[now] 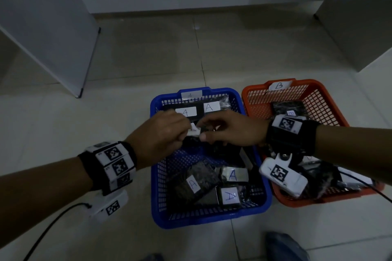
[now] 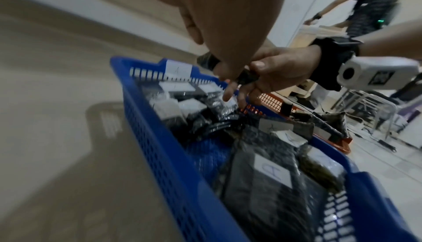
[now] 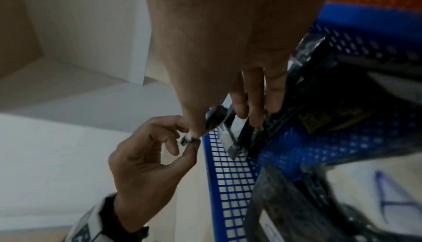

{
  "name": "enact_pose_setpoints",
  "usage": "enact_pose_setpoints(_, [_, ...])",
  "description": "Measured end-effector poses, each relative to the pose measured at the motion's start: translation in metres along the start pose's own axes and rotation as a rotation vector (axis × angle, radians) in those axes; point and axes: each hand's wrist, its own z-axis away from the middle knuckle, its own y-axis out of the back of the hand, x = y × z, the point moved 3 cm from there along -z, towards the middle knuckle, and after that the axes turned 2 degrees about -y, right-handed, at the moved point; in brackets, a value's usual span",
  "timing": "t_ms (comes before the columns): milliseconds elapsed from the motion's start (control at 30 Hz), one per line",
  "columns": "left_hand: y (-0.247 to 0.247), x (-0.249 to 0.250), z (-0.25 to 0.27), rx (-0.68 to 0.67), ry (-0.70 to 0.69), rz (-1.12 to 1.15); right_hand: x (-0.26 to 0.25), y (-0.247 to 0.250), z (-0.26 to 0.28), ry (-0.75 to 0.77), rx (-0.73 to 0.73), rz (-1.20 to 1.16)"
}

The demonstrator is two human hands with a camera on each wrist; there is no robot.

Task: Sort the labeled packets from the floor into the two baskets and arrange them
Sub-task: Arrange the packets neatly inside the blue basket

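A blue basket tagged A stands on the floor tiles and holds several dark packets with white A labels. To its right, an orange basket tagged B holds dark packets, partly hidden by my right wrist. Both hands meet over the blue basket's far half, holding one dark packet with a white label between them. My left hand pinches its corner between thumb and forefinger. My right hand grips the other side, thumb on top. The label's letter is hidden.
White cabinet panels stand at the left and the right, with a low white step behind. A black cable trails on the floor at lower left. Another person stands far off in the left wrist view.
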Motion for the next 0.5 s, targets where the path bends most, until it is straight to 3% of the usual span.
enact_pose_setpoints(133, [0.009, 0.005, -0.011, 0.058, -0.045, -0.034, -0.005, 0.001, -0.005, 0.042, 0.106, -0.048])
enact_pose_setpoints(233, [0.003, -0.003, -0.007, 0.024, 0.070, -0.133, 0.000, 0.015, -0.009, 0.035, 0.224, 0.233])
enact_pose_setpoints(367, [-0.010, -0.032, 0.013, -0.186, 0.270, -0.304, 0.012, 0.033, -0.020, 0.024, 0.277, 0.662])
enact_pose_setpoints(500, [-0.018, -0.044, 0.024, -0.403, 0.311, -0.315, 0.017, 0.041, -0.026, -0.008, 0.342, 0.652])
